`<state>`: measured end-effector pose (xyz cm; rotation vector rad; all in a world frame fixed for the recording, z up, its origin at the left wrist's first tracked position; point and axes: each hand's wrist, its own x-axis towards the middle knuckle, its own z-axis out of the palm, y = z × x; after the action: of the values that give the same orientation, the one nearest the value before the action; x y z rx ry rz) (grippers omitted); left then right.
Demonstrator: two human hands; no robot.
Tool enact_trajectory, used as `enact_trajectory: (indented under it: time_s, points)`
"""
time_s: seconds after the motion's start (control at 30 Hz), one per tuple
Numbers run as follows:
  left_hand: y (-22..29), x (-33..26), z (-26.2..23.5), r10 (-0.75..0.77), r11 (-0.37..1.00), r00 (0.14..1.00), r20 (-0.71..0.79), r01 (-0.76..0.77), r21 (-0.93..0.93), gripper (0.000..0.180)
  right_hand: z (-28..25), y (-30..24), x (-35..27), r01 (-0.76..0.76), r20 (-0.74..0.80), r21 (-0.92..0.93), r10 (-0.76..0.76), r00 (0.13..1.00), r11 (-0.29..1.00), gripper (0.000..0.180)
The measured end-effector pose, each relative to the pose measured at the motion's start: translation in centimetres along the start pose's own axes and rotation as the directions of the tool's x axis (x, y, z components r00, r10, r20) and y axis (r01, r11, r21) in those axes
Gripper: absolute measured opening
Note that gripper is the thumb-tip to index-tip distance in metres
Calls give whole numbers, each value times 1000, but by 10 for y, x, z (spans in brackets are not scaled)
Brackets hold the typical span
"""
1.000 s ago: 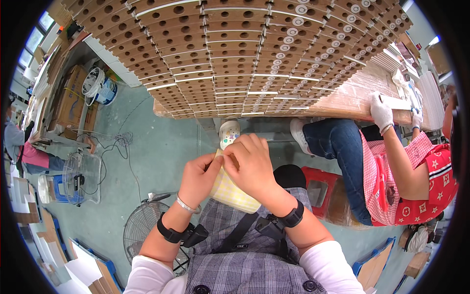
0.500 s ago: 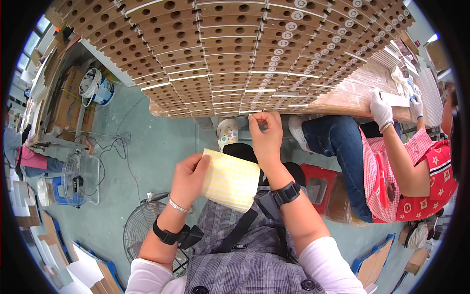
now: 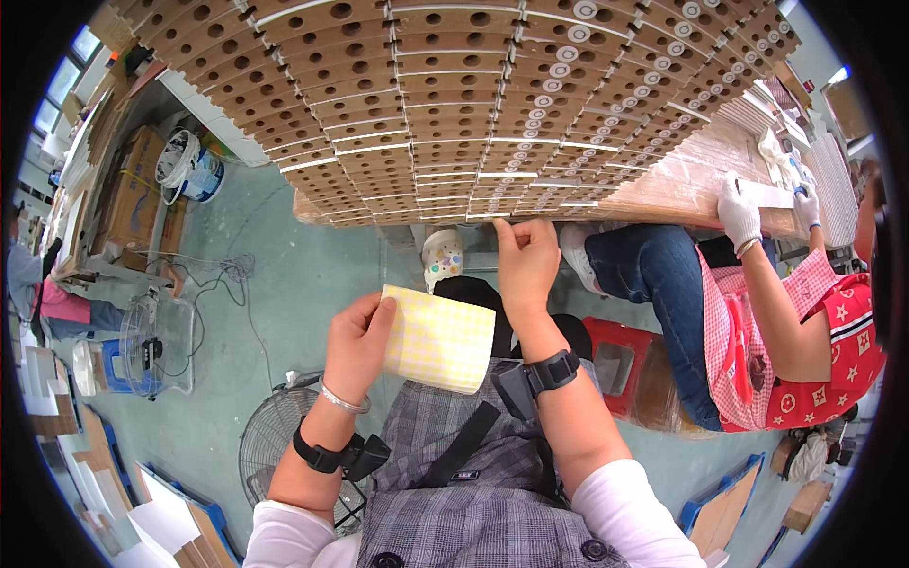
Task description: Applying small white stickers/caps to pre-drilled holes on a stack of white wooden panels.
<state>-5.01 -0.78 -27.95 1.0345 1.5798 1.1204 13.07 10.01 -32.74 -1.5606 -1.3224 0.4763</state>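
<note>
My left hand (image 3: 358,346) grips the left edge of a sheet of small stickers (image 3: 437,341), pale yellow and white in a grid pattern, with the thumb on top. The sheet hangs over my lap, slightly curled. My right hand (image 3: 528,270) is raised to the near, lower edge of a large stack of brown cardboard pieces (image 3: 445,123). Its fingers are closed, the fingertips right at that edge; anything between them is too small to tell. Round holes run along the cardboard rows. Several columns on the right carry white round stickers (image 3: 552,86).
At the right a co-worker's gloved hand (image 3: 739,213) holds a white strip over the wrapped table (image 3: 653,199). A red stool (image 3: 615,364) stands by my right side. A floor fan (image 3: 275,431) is near my left elbow. Cables (image 3: 227,275) and a bucket (image 3: 189,166) lie further left.
My right hand has shifted slightly right, its fingertips still at the stack's lower edge. The sticker sheet in my left hand has moved a little left and up.
</note>
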Motion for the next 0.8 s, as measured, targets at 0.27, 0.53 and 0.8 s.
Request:
enact_trajectory:
  time_s: [0.27,0.53,0.8]
  points:
    - [34,-24,0,166,980,980,-113,-177,-91,20,-73,-31,-21,-272,397,295,142,907,916,20]
    - [58,-62,4,576,814,816,44,-578,58,14,-136,-61,-49,-337,502,565,10,865,753,24]
    - [72,-86,11,682,708,710,174,-701,85,27,-169,-72,-65,-379,542,631,-35,840,677,20]
